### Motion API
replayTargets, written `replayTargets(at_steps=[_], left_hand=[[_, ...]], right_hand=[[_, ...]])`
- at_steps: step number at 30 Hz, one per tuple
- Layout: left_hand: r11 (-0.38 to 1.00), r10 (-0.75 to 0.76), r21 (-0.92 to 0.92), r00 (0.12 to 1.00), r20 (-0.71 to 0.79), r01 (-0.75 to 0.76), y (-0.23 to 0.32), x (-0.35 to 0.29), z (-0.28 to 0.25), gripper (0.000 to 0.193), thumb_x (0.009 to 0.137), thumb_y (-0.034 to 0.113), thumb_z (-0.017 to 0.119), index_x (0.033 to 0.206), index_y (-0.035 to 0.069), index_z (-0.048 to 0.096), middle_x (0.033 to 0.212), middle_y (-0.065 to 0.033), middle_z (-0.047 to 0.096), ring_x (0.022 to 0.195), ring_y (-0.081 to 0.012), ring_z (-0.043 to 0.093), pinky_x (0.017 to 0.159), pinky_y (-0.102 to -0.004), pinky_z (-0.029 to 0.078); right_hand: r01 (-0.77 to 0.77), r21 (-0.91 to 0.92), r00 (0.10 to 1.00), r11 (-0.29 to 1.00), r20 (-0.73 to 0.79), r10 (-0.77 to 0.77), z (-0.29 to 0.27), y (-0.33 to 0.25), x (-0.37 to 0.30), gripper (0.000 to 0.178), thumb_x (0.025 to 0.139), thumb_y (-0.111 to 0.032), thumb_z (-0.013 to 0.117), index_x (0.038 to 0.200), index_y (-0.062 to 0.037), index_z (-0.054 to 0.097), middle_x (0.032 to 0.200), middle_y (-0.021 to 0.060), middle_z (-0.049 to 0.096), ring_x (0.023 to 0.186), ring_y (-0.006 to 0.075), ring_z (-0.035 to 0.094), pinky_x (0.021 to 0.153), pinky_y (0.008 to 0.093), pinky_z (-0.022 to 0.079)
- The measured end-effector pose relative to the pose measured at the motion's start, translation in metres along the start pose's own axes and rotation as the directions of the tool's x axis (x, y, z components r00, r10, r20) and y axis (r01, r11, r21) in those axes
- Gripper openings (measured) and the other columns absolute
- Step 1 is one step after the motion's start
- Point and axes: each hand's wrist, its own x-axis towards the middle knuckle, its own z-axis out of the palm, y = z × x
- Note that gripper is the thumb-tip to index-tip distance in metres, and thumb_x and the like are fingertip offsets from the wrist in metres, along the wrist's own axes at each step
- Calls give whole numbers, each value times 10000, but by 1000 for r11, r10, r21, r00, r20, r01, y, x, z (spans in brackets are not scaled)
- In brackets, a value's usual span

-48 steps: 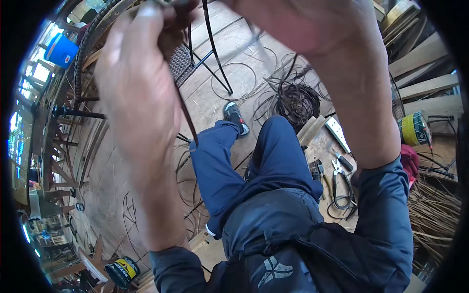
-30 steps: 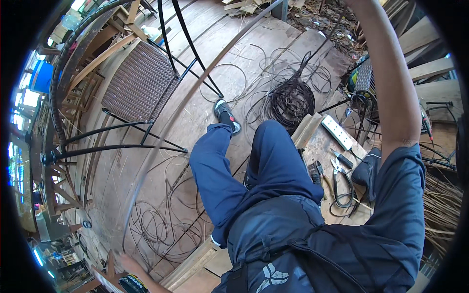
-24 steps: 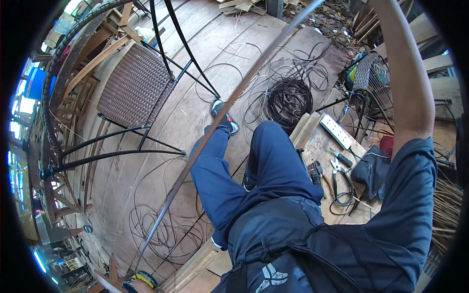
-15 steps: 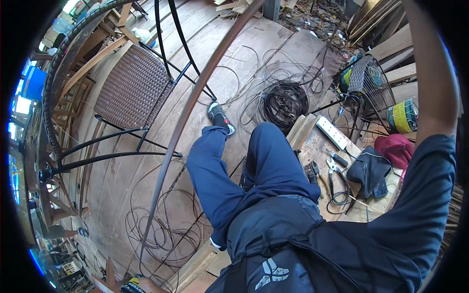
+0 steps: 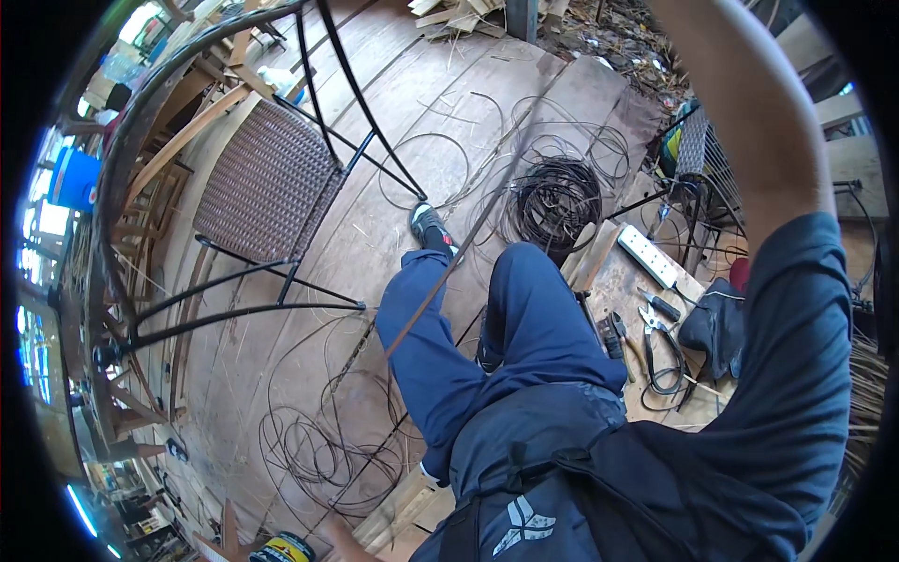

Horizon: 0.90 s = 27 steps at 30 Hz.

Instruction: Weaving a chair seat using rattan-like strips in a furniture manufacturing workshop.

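A long brown strand [image 5: 459, 253] runs slantwise in front of my legs, blurred by motion. Its lower part thins out toward the loose coils [image 5: 328, 450] on the floor. My raised right forearm [image 5: 749, 103] leaves through the upper edge, so that hand is out of the picture. Only a smeared bit of my left hand [image 5: 345, 540] shows at the bottom edge, beside a black and yellow tin [image 5: 281, 549]; its fingers cannot be made out. A chair with a brown woven seat [image 5: 272, 183] and black metal frame lies tipped to my left. Ahead sits a dark coil of strand [image 5: 557, 201].
On a low wooden board [image 5: 604, 290] to my right lie a white power strip [image 5: 646, 258], a screwdriver-like tool [image 5: 663, 304], cutting pliers [image 5: 653, 320] and a dark cloth bag [image 5: 714, 323]. A woven-and-wire frame [image 5: 698, 155] stands beyond. Wood scraps [image 5: 459, 17] lie at the far edge.
The brown strand has swung right and away, its upper end now lower in the picture. My right forearm has tilted left. My left hand shows a little farther right at the bottom edge.
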Motion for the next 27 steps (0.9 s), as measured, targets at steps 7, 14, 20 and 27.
replayTargets(at_steps=[7,14,20,27], left_hand=[[-377,-143,-761,778,611,528,174,115,19,100,736,83,461,780,37,538,646,-88,520,559,-228,490,466,-355,398],[-505,33,-407,488,872,761,206,216,-55,127,718,81,474,770,11,566,681,-114,583,620,-273,571,524,-393,449],[-490,-30,-370,409,912,789,201,242,-88,124,725,80,468,763,8,562,681,-110,583,620,-269,570,520,-392,447],[-467,-46,-362,387,921,807,219,283,-126,123,733,78,461,755,4,557,680,-105,582,619,-264,568,517,-390,445]], right_hand=[[140,-322,839,936,541,61,165,110,-68,427,836,-406,490,802,14,565,723,147,569,670,243,542,631,366,422],[-235,-763,752,603,251,610,108,461,-344,262,788,-182,442,741,3,621,800,212,598,790,365,577,708,427,457],[-691,-696,214,197,63,975,196,489,-449,281,818,-161,404,956,-18,603,1025,221,559,984,349,535,821,411,435],[-555,-830,-89,-59,-12,996,235,518,-451,272,811,-161,450,1002,-72,622,1112,151,552,1024,296,544,814,406,454]])
